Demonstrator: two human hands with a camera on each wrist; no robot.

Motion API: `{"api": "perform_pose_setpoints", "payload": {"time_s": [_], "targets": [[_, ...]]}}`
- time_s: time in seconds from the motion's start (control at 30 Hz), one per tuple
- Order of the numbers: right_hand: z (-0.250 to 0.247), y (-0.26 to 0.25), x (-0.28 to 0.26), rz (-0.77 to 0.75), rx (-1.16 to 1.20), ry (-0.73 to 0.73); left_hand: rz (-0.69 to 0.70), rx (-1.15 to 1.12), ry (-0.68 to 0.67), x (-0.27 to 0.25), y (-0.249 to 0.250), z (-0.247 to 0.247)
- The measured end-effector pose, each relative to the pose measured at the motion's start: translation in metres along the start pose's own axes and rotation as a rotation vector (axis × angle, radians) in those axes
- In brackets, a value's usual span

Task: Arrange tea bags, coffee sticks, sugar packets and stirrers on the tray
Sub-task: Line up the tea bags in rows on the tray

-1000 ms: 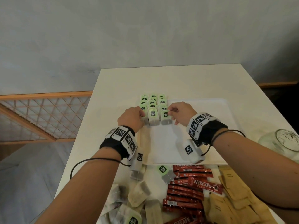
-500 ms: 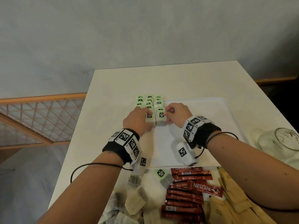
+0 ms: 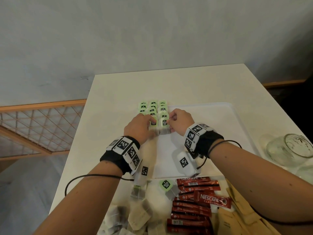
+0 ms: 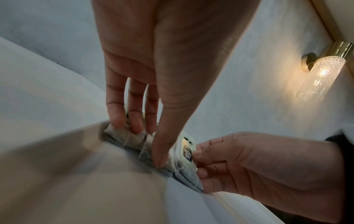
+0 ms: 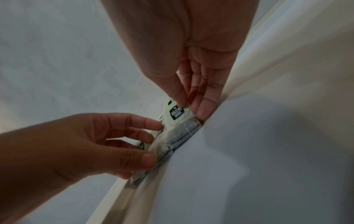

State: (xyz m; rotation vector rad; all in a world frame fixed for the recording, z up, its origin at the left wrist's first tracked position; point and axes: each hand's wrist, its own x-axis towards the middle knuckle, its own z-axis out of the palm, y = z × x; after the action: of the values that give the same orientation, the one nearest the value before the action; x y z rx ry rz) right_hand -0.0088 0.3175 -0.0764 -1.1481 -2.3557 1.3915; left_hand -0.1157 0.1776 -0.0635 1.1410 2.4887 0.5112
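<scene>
Green-tagged tea bags [image 3: 153, 107] lie in three columns at the far left corner of the white tray [image 3: 211, 126]. Both hands work on the nearest row. My left hand [image 3: 138, 128] lies over the left and middle bags, its straight fingers [image 4: 116, 118] and thumb pressing down on them. My right hand [image 3: 179, 121] pinches the green tag [image 5: 176, 113] of the right front tea bag [image 3: 164, 123] between thumb and forefinger. Red coffee sticks [image 3: 194, 209], brown sugar packets [image 3: 237, 217] and loose tea bags [image 3: 138, 217] lie on the table in front of the tray. No stirrers are in view.
A glass jar [image 3: 291, 150] lies on its side at the table's right edge. One tea bag [image 3: 166, 187] sits just before the tray's near rim. A wooden lattice railing [image 3: 39, 126] runs left of the table. Most of the tray's floor is bare.
Both hands have moved slightly farther away with the front row of tea bags, closing it up against the rows behind. My left hand has shifted right over the bags.
</scene>
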Motion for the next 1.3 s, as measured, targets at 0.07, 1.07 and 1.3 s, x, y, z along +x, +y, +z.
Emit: {"api": "perform_pose_setpoints", "payload": {"time_s": [0.07, 1.07, 1.3], "targets": [[0.0, 0.001, -0.001, 0.011, 0.001, 0.01, -0.001, 0.012, -0.004, 0.0, 0.0, -0.001], [-0.044, 0.063, -0.222, -0.279, 0.015, -0.119, -0.055, 0.339, -0.203, -0.224, 0.024, 0.003], [-0.038, 0.054, -0.244, -0.405, -0.059, -0.4, 0.229, 0.067, -0.111, -0.227, 0.073, 0.016]]}}
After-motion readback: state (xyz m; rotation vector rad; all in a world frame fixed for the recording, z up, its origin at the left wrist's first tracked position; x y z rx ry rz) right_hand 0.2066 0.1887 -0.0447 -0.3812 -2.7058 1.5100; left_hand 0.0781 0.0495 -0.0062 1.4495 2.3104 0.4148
